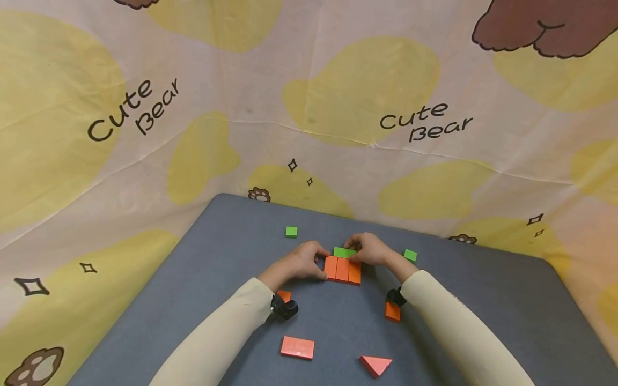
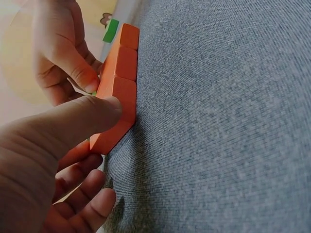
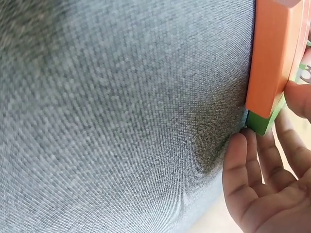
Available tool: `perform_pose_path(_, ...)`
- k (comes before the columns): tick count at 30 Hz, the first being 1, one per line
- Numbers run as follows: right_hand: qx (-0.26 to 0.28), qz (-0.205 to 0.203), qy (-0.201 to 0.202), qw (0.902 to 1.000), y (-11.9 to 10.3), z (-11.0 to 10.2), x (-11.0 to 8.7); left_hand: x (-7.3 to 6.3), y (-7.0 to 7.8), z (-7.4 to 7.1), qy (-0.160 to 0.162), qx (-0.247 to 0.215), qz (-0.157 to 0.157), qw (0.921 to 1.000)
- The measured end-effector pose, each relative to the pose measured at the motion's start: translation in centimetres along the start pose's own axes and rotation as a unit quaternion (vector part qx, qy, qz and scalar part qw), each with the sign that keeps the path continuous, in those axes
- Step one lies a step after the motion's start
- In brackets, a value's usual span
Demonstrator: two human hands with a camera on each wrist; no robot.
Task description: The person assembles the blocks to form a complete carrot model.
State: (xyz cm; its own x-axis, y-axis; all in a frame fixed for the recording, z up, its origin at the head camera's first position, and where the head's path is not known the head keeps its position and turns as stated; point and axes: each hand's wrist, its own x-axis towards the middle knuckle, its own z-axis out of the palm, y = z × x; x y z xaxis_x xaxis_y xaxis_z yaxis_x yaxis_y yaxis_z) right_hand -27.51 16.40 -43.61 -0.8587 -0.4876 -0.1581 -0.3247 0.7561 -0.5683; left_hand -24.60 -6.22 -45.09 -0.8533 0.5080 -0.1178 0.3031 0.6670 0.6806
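Observation:
Three orange blocks (image 1: 342, 269) lie side by side on the grey table, with a green block (image 1: 344, 252) along their far ends. My left hand (image 1: 305, 261) pinches the leftmost orange block (image 2: 125, 87), thumb on its near end and fingers toward the far side. At the far right corner, my right hand (image 1: 370, 249) holds the green block, its thumb close to the edge of the right orange block (image 3: 274, 58). From the right wrist view, several fingertips touch the end of the green block (image 3: 258, 122). Fingers partly cover the green block.
Two small green blocks, one left (image 1: 292, 232) and one right (image 1: 410, 255), lie farther out. Orange pieces (image 1: 285, 296) (image 1: 392, 311) sit by each wrist. Nearer are a pink rectangular block (image 1: 297, 347) and a pink triangular block (image 1: 376, 365). Printed fabric (image 1: 338, 177) stands behind the table (image 1: 483, 311).

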Motion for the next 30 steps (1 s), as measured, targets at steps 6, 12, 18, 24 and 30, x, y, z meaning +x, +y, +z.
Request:
perform_pose_path(6, -0.004, -0.001, 0.004, 1.0000, 0.0, -0.2, -0.2, 0.1, -0.1, 0.1, -0.002, 0.001, 0.001, 1.0000)
perform_pose_path(12, 0.016, 0.005, 0.025, 0.9995, 0.0, -1.0, -0.9, 0.0, 0.0, 0.0, -0.005, -0.001, -0.010, 0.9999)
perform_pose_path(18, 0.032, 0.004, 0.041, 0.9986, 0.6, -2.0, -2.0, -0.1, 0.0, 0.0, 0.000, 0.001, -0.007, 1.0000)
perform_pose_path(24, 0.030, 0.003, 0.063, 0.9976, 1.7, -3.0, -3.0, -0.1, -0.1, 0.1, 0.003, 0.004, -0.009, 0.9999)
perform_pose_path(30, 0.024, 0.012, 0.077, 0.9966, 3.5, -4.2, -4.4, 0.0, -0.2, 0.1, -0.002, 0.008, -0.009, 0.9999)
